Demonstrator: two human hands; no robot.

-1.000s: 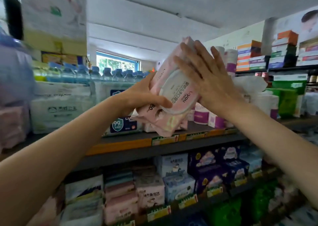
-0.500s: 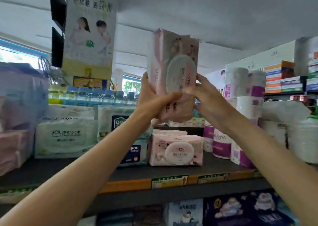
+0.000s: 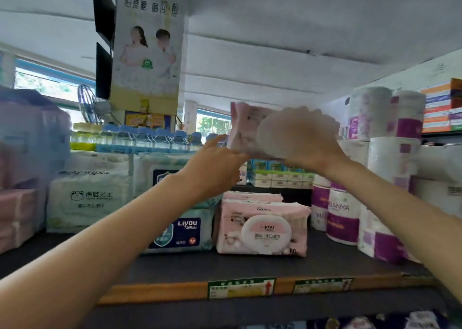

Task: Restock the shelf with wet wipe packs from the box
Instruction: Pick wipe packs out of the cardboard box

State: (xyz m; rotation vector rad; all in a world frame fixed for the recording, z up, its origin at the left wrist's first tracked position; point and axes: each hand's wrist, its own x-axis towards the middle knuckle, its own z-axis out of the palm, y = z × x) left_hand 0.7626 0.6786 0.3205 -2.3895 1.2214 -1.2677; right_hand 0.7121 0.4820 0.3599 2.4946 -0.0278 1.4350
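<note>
1. Above the pink wipe stack (image 3: 262,226) on the shelf (image 3: 175,266), you hold a pink wet wipe pack (image 3: 246,131) in the air, blurred by motion.
2. Your right hand (image 3: 300,136) wraps over the pack's front, fingers curled round it, so it carries the weight.
3. Your left hand (image 3: 215,163) is relaxed with a finger extended, touching the pack's left edge; it appears to steady and guide it, not grip.
4. The pack is probably held high so it can come down flat onto the stack below, which looks two packs deep.
5. Left of the stack, touching it, sits a blue-labelled wipe pack (image 3: 180,231), with white wipe packs (image 3: 82,198) further left.
6. Right of the stack stand purple-and-white paper rolls (image 3: 342,218), close by.
7. That leaves a narrow slot, so a tilted pack could catch on either neighbour.
8. Behind the stack are small green boxes (image 3: 280,176) and blue-capped bottles (image 3: 140,138).
9. No box is in view.
</note>
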